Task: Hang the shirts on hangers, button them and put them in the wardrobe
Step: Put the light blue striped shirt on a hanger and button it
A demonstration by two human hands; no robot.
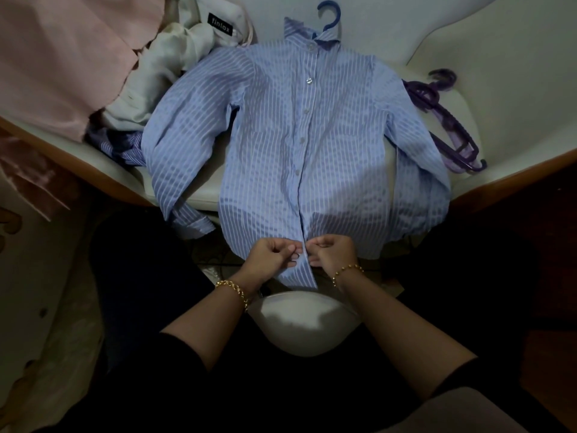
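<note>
So: pale blue-and-white striped button-up shirt [299, 145] lies flat, front up, on the white cushioned seat [499, 73], collar away from the person and hem toward them. A blue plastic hanger [329, 14] is already inside it, only the hook showing above the collar. Laid out like this, the placket runs straight and both hands can get at the buttons.

Left hand [274, 256] and right hand [334, 253] meet at the bottom of the placket. Fingers of each are curled, pinching one front edge of the shirt and drawing the two edges together. Buttons above look closed, so this is probably the last one. Whether it is through its hole, cannot tell.

A stack of purple plastic hangers [446, 132] sits on the seat just beside the shirt's sleeve, likely spares for the next shirts. On the opposite side is a heap of clothes, with a white garment with a black label [175, 57], pink fabric [62, 57] and a darker striped shirt [118, 145] half under the sleeve. The seat has wooden trim and the room is dim. No wardrobe in view.
</note>
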